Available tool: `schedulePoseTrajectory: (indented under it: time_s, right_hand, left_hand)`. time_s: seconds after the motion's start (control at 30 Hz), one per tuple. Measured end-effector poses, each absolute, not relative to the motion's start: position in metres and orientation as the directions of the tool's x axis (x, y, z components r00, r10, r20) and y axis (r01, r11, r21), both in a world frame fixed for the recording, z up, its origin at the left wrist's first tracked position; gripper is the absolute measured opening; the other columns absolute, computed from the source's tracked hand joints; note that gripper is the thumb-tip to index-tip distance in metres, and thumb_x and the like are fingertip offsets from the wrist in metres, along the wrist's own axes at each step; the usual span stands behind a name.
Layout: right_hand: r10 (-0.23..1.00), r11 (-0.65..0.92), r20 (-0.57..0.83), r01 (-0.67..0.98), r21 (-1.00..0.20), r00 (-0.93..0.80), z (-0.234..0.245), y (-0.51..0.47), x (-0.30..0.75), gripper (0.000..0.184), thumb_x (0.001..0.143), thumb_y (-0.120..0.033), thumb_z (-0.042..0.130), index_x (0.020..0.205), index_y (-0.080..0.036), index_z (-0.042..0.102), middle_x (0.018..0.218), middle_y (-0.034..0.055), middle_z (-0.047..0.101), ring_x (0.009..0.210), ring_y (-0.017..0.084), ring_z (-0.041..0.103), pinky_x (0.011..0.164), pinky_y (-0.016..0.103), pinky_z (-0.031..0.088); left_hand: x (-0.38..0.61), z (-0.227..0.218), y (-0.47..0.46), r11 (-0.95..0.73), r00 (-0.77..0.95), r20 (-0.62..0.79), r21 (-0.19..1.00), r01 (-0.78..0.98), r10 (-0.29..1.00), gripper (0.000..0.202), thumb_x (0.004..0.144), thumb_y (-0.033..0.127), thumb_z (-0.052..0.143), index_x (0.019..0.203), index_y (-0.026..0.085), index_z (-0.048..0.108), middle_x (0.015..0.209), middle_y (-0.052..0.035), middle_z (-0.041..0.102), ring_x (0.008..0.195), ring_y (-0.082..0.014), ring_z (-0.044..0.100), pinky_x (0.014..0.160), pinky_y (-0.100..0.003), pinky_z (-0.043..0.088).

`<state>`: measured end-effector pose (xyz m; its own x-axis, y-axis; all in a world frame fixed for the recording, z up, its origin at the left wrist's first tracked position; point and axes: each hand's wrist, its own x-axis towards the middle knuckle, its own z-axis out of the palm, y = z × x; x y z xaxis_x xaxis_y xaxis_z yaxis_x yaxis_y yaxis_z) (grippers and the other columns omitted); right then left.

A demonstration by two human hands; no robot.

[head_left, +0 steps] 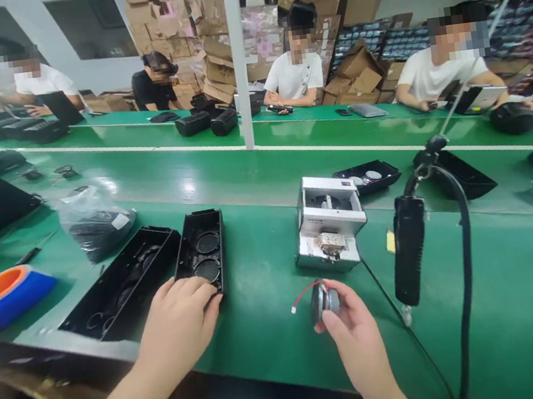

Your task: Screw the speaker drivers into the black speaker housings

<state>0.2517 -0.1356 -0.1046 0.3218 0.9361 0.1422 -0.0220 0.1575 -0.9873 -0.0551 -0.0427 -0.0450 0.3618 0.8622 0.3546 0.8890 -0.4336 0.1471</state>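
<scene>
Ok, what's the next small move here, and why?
Probably bring the speaker driver over to the black speaker housing and try it against one of the round mesh openings. The right hand holds the driver with its red-and-white lead free, and the left hand is steadying the housing.

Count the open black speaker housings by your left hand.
2: a long housing lying open on the green bench, and a shorter one with two round grilles right of it, touching the left hand.
</scene>
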Motion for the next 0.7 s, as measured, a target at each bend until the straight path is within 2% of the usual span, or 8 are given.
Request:
schedulePoseTrajectory:
  time_s: [0.1,0.23,0.33,0.43,0.5,0.53,0.6,0.7]
  right_hand:
    - [0.955,0.067,0.011,-0.182,-0.981,0.297,-0.096,-0.138,0.25,0.043,0.105,-0.049,0.069,0.14,-0.024,0.071,0.11,0.0114,0.08,0.078,0.021,0.075,0.065,0.037,0.069]
    - [0.965,0.049,-0.03,-0.289,-0.956,0.26,-0.077,-0.14,0.248,0.053,0.1,-0.061,0.07,0.138,-0.024,0.072,0.111,0.0125,0.079,0.077,0.022,0.074,0.06,0.037,0.067]
    - [0.971,0.078,0.014,-0.262,-0.962,0.24,-0.062,-0.141,0.249,0.053,0.099,-0.062,0.072,0.138,-0.027,0.072,0.112,0.0111,0.079,0.076,0.021,0.073,0.061,0.035,0.067]
    - [0.966,0.132,0.093,-0.149,-0.98,0.241,-0.049,-0.141,0.253,0.05,0.098,-0.053,0.078,0.142,-0.031,0.067,0.119,0.0092,0.08,0.093,0.021,0.078,0.079,0.035,0.071]
    - [0.962,0.151,0.137,-0.042,-0.988,0.235,-0.041,-0.141,0.257,0.048,0.098,-0.045,0.08,0.143,-0.032,0.066,0.12,0.008,0.08,0.099,0.021,0.079,0.087,0.034,0.07]
    - [0.962,0.152,0.152,0.018,-0.988,0.226,-0.037,-0.141,0.26,0.047,0.098,-0.041,0.08,0.142,-0.032,0.067,0.12,0.0076,0.079,0.1,0.021,0.079,0.088,0.033,0.069]
    - [0.967,0.145,0.17,0.14,-0.979,0.19,-0.029,-0.142,0.266,0.045,0.096,-0.033,0.081,0.139,-0.032,0.07,0.122,0.0081,0.078,0.1,0.021,0.078,0.087,0.032,0.068]
    - [0.979,0.138,0.176,0.307,-0.942,0.101,-0.018,-0.14,0.273,0.046,0.092,-0.023,0.081,0.136,-0.033,0.074,0.135,0.0096,0.072,0.11,0.024,0.077,0.09,0.036,0.068]
  left_hand:
    - [-0.047,-0.052,-0.059,-0.471,0.38,0.396,0.16,0.868,0.836,0.028,0.103,0.039,0.055,0.085,0.029,0.075,0.102,-0.0031,0.083,0.092,-0.0295,0.079,0.113,-0.064,0.05]
    - [-0.054,-0.055,-0.083,-0.673,0.56,0.418,0.196,0.713,0.715,0.009,0.092,0.031,0.068,0.083,0.03,0.071,0.108,-0.002,0.082,0.099,-0.0274,0.08,0.127,-0.065,0.046]
    - [-0.073,-0.056,-0.094,-0.737,0.644,0.358,0.332,0.588,0.676,0.012,0.086,0.03,0.075,0.078,0.031,0.067,0.106,-0.0038,0.082,0.111,-0.0309,0.079,0.134,-0.064,0.046]
    - [-0.093,-0.058,-0.097,-0.707,0.648,0.313,0.462,0.535,0.694,0.027,0.086,0.04,0.084,0.072,0.03,0.064,0.106,-0.0075,0.082,0.119,-0.0351,0.078,0.131,-0.064,0.051]
    - [-0.103,-0.059,-0.094,-0.684,0.607,0.336,0.492,0.538,0.72,0.022,0.082,0.045,0.089,0.09,0.031,0.074,0.135,-0.0115,0.079,0.137,-0.04,0.072,0.127,-0.063,0.055]
    - [-0.106,-0.059,-0.092,-0.657,0.582,0.325,0.506,0.559,0.745,0.035,0.081,0.044,0.09,0.112,0.032,0.077,0.153,-0.013,0.071,0.146,-0.0424,0.065,0.126,-0.063,0.056]
    - [-0.107,-0.06,-0.086,-0.582,0.553,0.239,0.542,0.606,0.798,0.08,0.082,0.042,0.087,0.157,0.036,0.058,0.175,-0.0148,0.052,0.157,-0.0445,0.056,0.127,-0.063,0.054]
    - [-0.099,-0.058,-0.072,-0.554,0.621,0.11,0.588,0.589,0.776,0.102,0.086,0.034,0.079,0.175,0.036,0.03,0.176,-0.0157,0.049,0.159,-0.0424,0.054,0.129,-0.063,0.052]
